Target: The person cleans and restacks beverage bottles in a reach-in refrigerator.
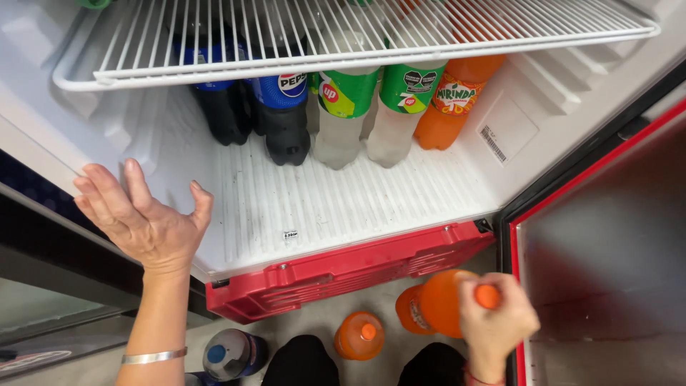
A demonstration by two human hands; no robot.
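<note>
An orange soda bottle sat at the lower right of the frame, below the red base grille of the open cooler. It was plastic, full of bright orange drink, with an orange cap and a partly visible label on its side. It was tilted, neck pointing right and slightly up, its cap end enclosed by the right hand, held above the floor.

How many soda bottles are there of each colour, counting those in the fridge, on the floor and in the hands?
Dark cola bottles: 3, two in the fridge, one on the floor
Clear soda bottles: 2
Orange soda bottles: 3, one in the fridge, one on the floor, one in the right hand
Total: 8
</note>
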